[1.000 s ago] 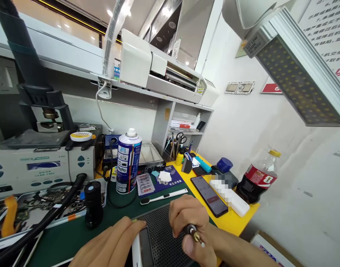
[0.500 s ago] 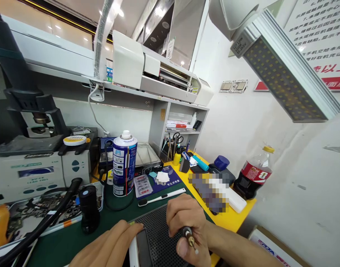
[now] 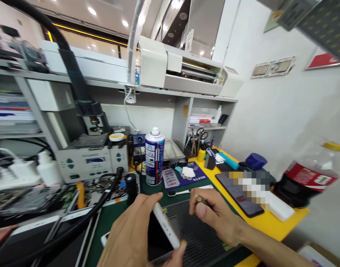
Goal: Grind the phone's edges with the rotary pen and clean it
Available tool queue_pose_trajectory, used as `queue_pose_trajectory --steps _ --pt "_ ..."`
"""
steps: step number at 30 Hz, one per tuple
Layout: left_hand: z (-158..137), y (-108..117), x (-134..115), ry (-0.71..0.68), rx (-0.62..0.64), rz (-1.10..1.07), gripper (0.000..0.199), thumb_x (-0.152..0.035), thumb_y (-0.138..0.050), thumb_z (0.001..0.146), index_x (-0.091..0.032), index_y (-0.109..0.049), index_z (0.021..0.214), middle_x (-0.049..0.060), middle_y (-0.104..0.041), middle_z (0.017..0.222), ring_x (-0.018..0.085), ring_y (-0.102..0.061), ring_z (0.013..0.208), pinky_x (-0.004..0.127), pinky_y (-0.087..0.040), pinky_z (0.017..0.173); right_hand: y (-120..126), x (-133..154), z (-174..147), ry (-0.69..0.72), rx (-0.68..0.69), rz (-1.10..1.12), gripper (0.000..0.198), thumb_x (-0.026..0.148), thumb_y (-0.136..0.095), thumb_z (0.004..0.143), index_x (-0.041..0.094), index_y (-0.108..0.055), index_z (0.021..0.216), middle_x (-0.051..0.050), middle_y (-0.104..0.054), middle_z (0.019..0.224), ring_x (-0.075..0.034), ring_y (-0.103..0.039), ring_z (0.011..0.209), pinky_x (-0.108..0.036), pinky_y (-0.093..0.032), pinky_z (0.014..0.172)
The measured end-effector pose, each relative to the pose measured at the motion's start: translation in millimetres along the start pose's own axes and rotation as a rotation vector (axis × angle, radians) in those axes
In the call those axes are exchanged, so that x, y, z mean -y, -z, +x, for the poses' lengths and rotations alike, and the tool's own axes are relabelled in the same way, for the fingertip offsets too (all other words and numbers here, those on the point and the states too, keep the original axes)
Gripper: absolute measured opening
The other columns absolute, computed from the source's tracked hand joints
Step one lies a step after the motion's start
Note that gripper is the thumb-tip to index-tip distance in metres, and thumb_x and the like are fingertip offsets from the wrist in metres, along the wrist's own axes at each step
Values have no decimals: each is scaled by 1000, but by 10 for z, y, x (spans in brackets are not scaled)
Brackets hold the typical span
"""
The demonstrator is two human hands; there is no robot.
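My left hand [image 3: 128, 233] is closed around a phone [image 3: 166, 226], thumb at its lower end and fingertips at its upper end. The phone is tilted up on its side, its pale edge with small holes turned towards my right. A black perforated mat [image 3: 198, 237] lies beneath, on the green work surface. Just right of the phone, my right hand [image 3: 220, 213] is curled around a slim tool [image 3: 200, 200]. Only the tool's brass-coloured end shows; its kind is hidden by my fingers. A white brush [image 3: 186, 191] lies behind the mat.
A spray can [image 3: 154, 157] stands behind the mat, near a tray of small parts [image 3: 103, 194]. A thick black cable [image 3: 86, 218] crosses at left. On the yellow right side are another phone [image 3: 236, 193] and a cola bottle [image 3: 306, 174].
My left hand has lifted and tilted the phone, which lay flatter on the mat. My right hand has turned, so less of the tool shows. The view has swung left.
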State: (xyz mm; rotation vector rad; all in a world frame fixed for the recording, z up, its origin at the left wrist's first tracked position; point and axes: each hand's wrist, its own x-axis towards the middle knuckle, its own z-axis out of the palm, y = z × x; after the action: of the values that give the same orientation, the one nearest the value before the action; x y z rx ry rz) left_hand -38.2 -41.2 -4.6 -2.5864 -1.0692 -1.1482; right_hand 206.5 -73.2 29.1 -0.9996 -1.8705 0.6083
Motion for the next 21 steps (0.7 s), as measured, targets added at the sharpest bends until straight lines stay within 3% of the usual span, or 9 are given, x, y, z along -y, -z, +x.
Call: queue_pose_trajectory --steps 2,4,6,10,13,15,17,19,21 --pt "53 48 -29 7 -18 -2 73 -43 -69 81 -19 -33 140 18 -64 123 38 -67 115 48 -62 87 -5 39 1 -234 85 104 33 47 -64 92 16 -59 82 4 -46 66 -10 -38 59 -24 -30 54" --pt "96 59 -50 13 -41 -11 71 -40 -68 84 -17 -33 141 17 -65 117 35 -68 111 47 -62 87 -45 85 8 -363 155 194 34 46 -74 85 14 -65 95 3 -51 72 -9 -38 60 -24 -31 55" --pt "117 31 -65 -16 -85 5 68 -41 -68 85 -14 -37 140 17 -65 112 34 -70 104 45 -63 81 -108 134 20 -384 188 230 35 42 -77 83 15 -70 103 1 -56 80 -9 -42 63 -24 -33 57" --pt "120 -51 -100 -102 -168 68 61 -37 -65 89 -7 -44 138 19 -67 106 33 -71 95 43 -63 74 -217 179 47 -333 106 185 18 34 -74 86 17 -76 87 1 -58 78 -11 -48 69 -24 -38 64" --pt "144 15 -109 -135 -126 75 64 -41 -65 90 -8 -44 141 21 -69 108 35 -72 96 44 -63 73 -224 154 59 -359 46 229 18 33 -73 86 15 -73 83 2 -56 74 -8 -47 60 -22 -37 55" --pt "190 153 -96 -63 -16 -44 63 -44 -63 92 -15 -43 144 18 -70 113 33 -73 95 38 -63 70 -195 139 68 -377 58 279 22 36 -74 86 14 -73 85 2 -55 77 -5 -43 51 -20 -33 46" --pt "256 327 -75 121 159 -289 50 -43 -57 97 -24 -46 142 10 -72 113 24 -74 90 27 -59 65 -160 140 77 -379 86 321 27 40 -74 86 13 -73 89 2 -55 79 -2 -41 45 -19 -30 40" --pt "329 475 -55 279 439 -500 36 -45 -53 100 -27 -57 130 2 -71 97 18 -69 78 20 -50 56 -139 151 86 -361 111 334 31 43 -72 87 12 -73 91 1 -55 81 -2 -43 43 -19 -32 38" --pt "389 554 -39 345 659 -660 30 -47 -51 101 -23 -66 114 -2 -63 78 14 -56 66 19 -42 55 -137 157 94 -357 127 351 34 46 -72 87 12 -73 92 1 -55 81 -2 -43 42 -19 -32 38"
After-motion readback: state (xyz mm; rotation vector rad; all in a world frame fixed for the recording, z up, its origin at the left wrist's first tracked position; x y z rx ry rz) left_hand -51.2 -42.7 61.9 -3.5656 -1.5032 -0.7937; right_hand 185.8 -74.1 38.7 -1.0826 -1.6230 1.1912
